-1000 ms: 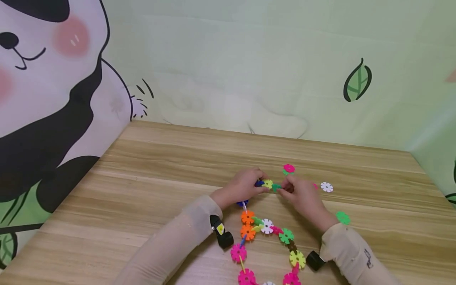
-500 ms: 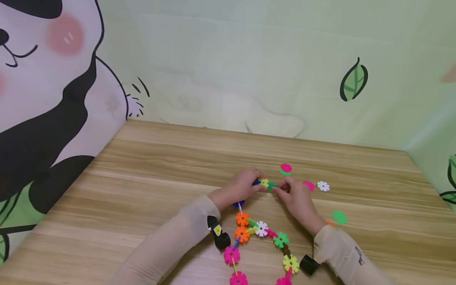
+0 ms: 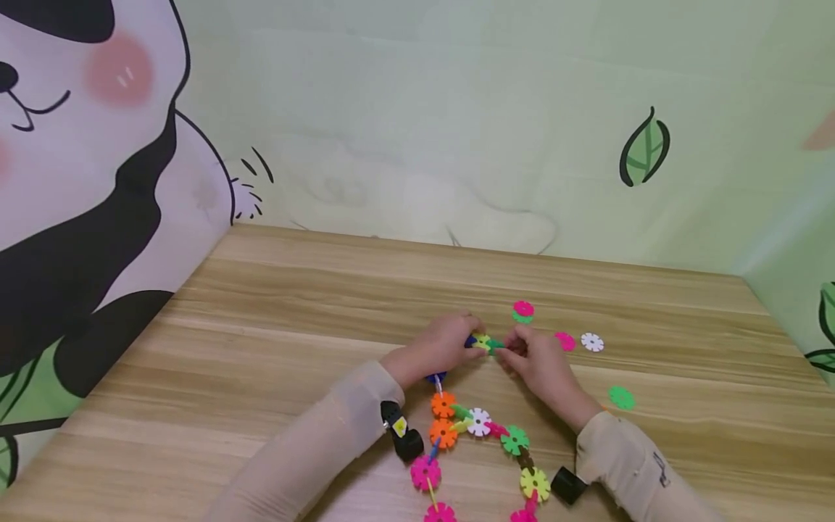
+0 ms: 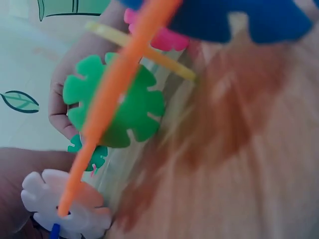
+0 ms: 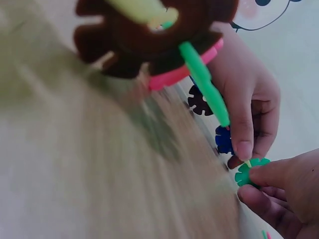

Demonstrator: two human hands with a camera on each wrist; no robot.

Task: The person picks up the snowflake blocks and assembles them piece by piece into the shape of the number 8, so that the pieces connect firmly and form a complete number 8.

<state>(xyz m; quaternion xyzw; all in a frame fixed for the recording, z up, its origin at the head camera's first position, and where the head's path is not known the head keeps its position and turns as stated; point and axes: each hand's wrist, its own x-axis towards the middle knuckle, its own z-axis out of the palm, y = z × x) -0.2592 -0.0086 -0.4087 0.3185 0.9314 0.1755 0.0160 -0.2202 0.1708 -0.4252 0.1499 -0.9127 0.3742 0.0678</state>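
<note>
Just left of the yellow disc (image 3: 482,341), the left hand (image 3: 446,342) pinches the chain's (image 3: 478,422) top end. Just right of that disc, the right hand (image 3: 537,360) clamps thumb and finger on a green disc (image 5: 250,171) (slots nearly meeting). A crooked push could likely pop the neighbouring joints apart.

A child's play corner is indicated: panda mural (image 3: 78,181), leaf-print wall (image 3: 644,147), wooden table (image 3: 293,326), toy discs (image 3: 591,341).
</note>
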